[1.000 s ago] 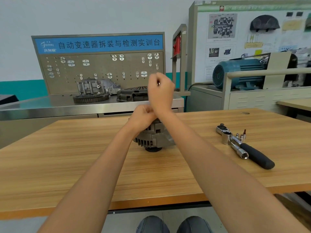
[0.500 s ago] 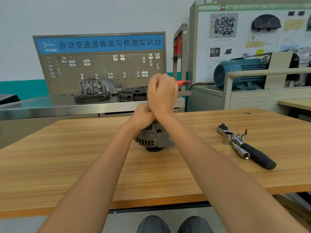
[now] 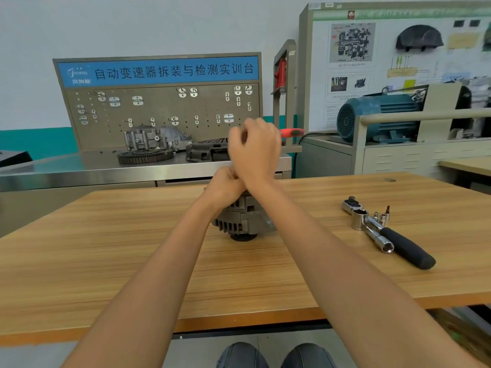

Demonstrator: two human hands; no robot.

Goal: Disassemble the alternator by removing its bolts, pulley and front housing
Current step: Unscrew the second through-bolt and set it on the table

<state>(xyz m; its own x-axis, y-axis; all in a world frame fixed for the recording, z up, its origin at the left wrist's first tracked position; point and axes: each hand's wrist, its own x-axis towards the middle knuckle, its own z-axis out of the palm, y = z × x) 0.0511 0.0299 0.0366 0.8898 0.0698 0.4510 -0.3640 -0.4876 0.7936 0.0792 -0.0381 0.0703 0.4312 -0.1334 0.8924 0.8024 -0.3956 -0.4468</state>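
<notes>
Top of alternator (image 3: 243, 217) is hidden behind both hands, so bolts & pulley can't be made out. Left hand (image 3: 225, 185) fingers are tucked under the right wrist, grip unclear. Right hand (image 3: 255, 152) is motion-blurred at the knuckles; only the red handle (image 3: 292, 132) tip pokes out right, tool shaft hidden. Small bits (image 3: 382, 216) far of the ratchet (image 3: 385, 232) are too tiny to ID.

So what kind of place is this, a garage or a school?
Most likely a vocational auto-mechanics training workshop. A pegboard bench bears a Chinese sign naming it a transmission training stand, a wall display board shows car diagrams and an instrument cluster, and an alternator sits on the wooden table beside a ratchet wrench.
</notes>
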